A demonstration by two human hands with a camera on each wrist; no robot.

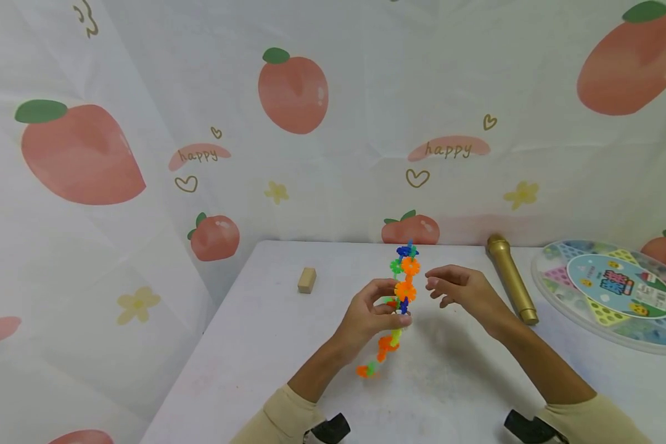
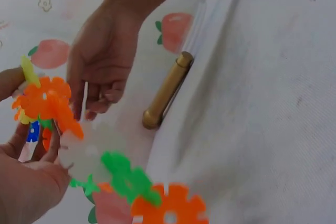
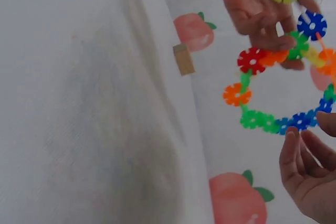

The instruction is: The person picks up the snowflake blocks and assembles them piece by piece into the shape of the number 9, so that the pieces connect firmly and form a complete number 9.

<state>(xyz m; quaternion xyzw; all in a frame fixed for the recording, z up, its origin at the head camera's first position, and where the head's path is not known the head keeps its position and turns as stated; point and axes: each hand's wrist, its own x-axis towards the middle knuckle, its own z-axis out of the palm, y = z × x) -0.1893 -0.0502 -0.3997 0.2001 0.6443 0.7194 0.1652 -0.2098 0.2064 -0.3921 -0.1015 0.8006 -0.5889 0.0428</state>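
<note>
Interlocking plastic snowflake discs (image 1: 406, 290) in orange, green, blue, red and yellow are joined into a chain, held up over the table. In the right wrist view, part of the chain forms a ring, with blue discs (image 3: 300, 121) along its lower side. A tail ending in an orange disc (image 2: 170, 205) hangs off it. My left hand (image 1: 369, 313) grips the chain around its middle, thumb in front. To the right of the discs, my right hand (image 1: 468, 295) hovers with fingers loosely bent and nothing held; a small gap separates it from them in the head view.
A small wooden block (image 1: 307, 280) lies at the back left of the white table (image 1: 244, 370). Back right are a gold microphone-like cylinder (image 1: 512, 280) and a round, clear-edged board game package (image 1: 549, 308). Behind hangs a peach-print cloth (image 1: 344, 172).
</note>
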